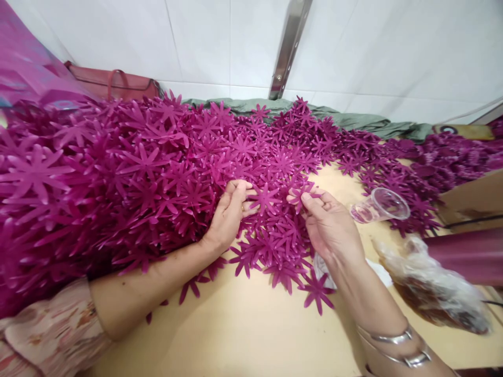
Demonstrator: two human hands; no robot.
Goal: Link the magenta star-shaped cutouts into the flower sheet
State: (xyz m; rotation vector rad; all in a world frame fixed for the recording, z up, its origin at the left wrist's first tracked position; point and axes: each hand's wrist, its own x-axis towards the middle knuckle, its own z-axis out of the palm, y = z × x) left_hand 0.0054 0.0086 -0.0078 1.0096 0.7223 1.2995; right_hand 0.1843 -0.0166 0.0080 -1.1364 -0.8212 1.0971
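flowers on table, bag behind

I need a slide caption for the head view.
Right hand pinching a magenta flower-shaped piece, left hand at a large heap of others.

L hand half-curled, R hand pinching

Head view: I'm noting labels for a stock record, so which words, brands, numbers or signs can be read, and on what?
Readable text: none.
Yellowish packet at the back right: a dark round mark, too blurred to read.
Clear plastic cup: no lettering visible.
Pile of purple flower pieces: no print visible.
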